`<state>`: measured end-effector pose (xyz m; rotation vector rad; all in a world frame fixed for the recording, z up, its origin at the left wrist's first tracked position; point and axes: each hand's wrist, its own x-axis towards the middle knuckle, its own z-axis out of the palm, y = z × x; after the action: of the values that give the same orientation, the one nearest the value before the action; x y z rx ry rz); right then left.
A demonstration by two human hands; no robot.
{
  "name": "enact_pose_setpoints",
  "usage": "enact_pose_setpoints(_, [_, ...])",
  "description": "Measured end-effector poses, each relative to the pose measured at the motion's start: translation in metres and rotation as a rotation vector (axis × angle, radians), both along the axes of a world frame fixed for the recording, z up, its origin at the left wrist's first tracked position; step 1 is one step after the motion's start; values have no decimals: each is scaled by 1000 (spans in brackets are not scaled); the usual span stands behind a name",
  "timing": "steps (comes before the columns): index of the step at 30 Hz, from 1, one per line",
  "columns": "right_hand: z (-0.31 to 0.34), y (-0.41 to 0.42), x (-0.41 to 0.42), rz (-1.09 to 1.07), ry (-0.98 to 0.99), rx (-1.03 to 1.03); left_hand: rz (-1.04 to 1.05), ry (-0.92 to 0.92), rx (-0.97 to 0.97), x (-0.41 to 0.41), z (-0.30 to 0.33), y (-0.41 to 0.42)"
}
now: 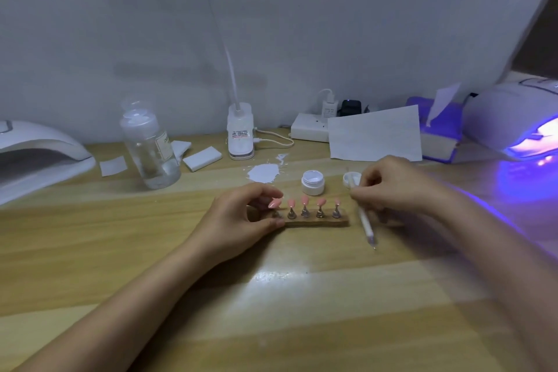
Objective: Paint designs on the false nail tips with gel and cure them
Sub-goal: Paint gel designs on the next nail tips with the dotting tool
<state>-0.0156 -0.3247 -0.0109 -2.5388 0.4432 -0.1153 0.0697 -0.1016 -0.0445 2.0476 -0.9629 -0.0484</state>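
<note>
Wide wooden table (120, 251) under everything. At ten o'clock sits a white curing lamp (36, 154), dark inside; at two o'clock a second lamp (519, 121) glows violet and throws purple light across the wood. Between them along the back: a clear bottle (149, 145) at eleven, the clip base of a desk light (240, 131) at twelve, a white sheet of paper (374, 136) at one.

Now the hands. The left hand (241, 220) is curled in a grip on the left end of the wooden stand (317, 223), thumb at the near edge, fingers arched over the far side, fingertips at the first pink tip. The right hand (395, 187), at three o'clock of the stand, is closed around a white brush pen (366, 222), which slants down toward five o'clock, its point just above the table.

The five pink nail tips (305, 201) stand in a row on metal pegs, dead centre, between the two hands. Just beyond them at twelve o'clock: the open white gel jar (313, 182), and its lid (351, 180) right behind the right hand's knuckles. A white smear (264, 173) lies at eleven.
</note>
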Motion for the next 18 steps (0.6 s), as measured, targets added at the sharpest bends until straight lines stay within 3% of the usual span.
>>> enact_pose_setpoints(2, [5, -5, -2, -20, -98, 169, 11, -9, 20, 0, 0, 0])
enact_pose_setpoints(6, [12, -9, -3, -118, -335, 740, 33, -21, 99, 0, 5, 1])
enact_pose_setpoints(8, [14, -9, -3, -171, -386, 905, 25, -45, 176, -1, 9, 0])
enact_pose_setpoints(18, [15, -17, -6, -184, -407, 1119, -12, -400, 279, -31, 20, -57])
